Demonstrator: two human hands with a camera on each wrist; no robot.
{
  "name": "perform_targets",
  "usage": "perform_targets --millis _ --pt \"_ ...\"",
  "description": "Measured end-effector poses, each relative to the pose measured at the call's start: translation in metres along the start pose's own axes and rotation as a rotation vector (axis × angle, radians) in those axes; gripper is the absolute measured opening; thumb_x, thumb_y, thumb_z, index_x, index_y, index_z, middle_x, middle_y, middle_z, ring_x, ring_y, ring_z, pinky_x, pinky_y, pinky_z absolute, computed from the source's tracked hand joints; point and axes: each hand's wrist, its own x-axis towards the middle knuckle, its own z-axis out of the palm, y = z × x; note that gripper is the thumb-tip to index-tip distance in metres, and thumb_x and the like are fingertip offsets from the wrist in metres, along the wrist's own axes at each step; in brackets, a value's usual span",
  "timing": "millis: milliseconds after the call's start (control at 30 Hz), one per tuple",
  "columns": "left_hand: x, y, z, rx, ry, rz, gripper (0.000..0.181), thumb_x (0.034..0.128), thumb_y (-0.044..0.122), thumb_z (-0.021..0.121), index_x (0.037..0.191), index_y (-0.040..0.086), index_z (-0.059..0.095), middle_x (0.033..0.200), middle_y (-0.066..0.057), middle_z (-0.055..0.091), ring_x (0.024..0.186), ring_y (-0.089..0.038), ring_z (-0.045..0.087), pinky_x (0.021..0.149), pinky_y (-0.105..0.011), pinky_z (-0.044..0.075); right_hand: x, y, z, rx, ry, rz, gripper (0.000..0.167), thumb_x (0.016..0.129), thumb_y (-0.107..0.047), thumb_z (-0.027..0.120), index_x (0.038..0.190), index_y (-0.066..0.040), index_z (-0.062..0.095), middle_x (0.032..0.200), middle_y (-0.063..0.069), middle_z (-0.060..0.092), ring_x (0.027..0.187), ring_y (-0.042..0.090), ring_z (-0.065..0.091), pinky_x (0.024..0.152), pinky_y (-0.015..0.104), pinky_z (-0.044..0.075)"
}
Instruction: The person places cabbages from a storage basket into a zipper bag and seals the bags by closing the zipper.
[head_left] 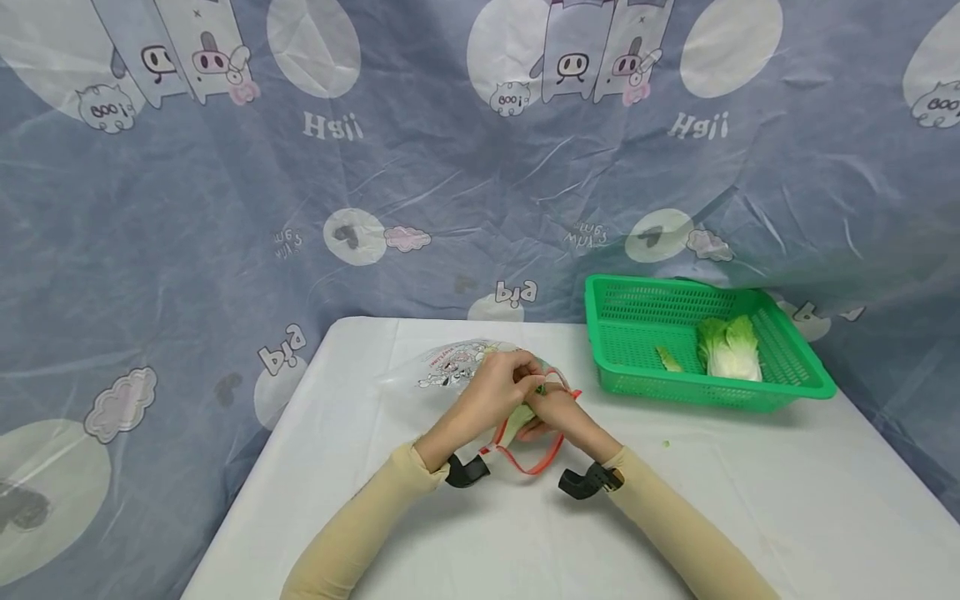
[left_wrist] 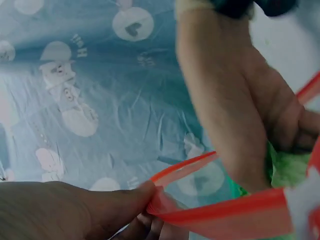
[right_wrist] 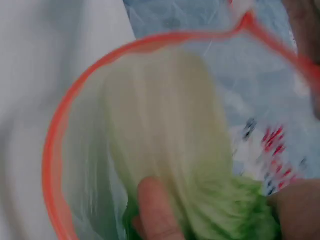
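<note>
A clear plastic bag (head_left: 450, 367) with printed cartoons and a red rim (left_wrist: 225, 206) lies on the table below both hands. My left hand (head_left: 497, 388) pinches that rim between thumb and fingers, pulling one side of the mouth up. Within the red-edged opening is a napa cabbage piece (right_wrist: 165, 115), pale at the stem and green at the leafy end. My right hand (head_left: 557, 410) reaches into the mouth and grips the cabbage, its thumb (right_wrist: 157, 210) lying across the leaf. The fingers behind the cabbage are mostly hidden.
At the table's back right stands a green plastic basket (head_left: 675, 383), holding another napa cabbage piece (head_left: 733, 354) and a small leaf scrap (head_left: 668, 360). A tiny green bit (head_left: 666, 444) lies on the white table (head_left: 480, 542). A patterned curtain (head_left: 450, 192) hangs behind.
</note>
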Motion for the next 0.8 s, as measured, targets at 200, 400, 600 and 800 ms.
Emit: perform_targets --millis 200,400,600,800 --pt "0.003 -0.007 -0.003 0.036 0.11 -0.067 0.009 0.0924 0.013 0.065 0.09 0.005 0.07 0.08 -0.005 0.068 0.064 -0.008 0.055 0.054 -0.019 0.045 -0.014 -0.024 0.005 -0.191 0.119 -0.03 0.056 0.096 -0.046 0.055 0.12 0.004 0.057 0.092 0.018 0.072 0.072 0.026 0.073 0.067 0.035 0.06" --pt "0.006 -0.014 -0.006 0.023 0.131 -0.08 0.011 0.0935 0.013 0.064 0.092 0.004 0.069 0.077 -0.002 0.066 0.06 -0.008 0.054 0.051 -0.019 0.042 -0.032 -0.042 -0.005 -0.499 0.261 -0.181 0.031 0.096 -0.026 0.06 0.106 0.002 0.067 0.062 0.007 0.068 0.052 0.016 0.067 0.047 0.026 0.051" --pt "0.007 -0.013 -0.007 0.01 0.136 -0.075 0.012 0.0937 0.013 0.063 0.091 0.003 0.07 0.072 -0.002 0.064 0.058 -0.008 0.053 0.052 -0.019 0.043 -0.036 -0.041 -0.033 -0.581 0.423 -0.129 0.028 0.09 -0.022 0.07 0.079 -0.002 0.053 0.054 0.01 0.058 0.039 0.017 0.058 0.04 0.027 0.046" --pt "0.006 -0.013 -0.009 0.0 0.146 -0.066 0.011 0.0934 0.012 0.063 0.091 0.004 0.07 0.069 -0.001 0.062 0.057 -0.008 0.052 0.051 -0.019 0.042 -0.025 -0.033 -0.051 -0.634 0.445 -0.129 0.032 0.09 -0.02 0.068 0.106 0.0 0.049 0.064 0.013 0.063 0.043 0.016 0.058 0.041 0.029 0.046"
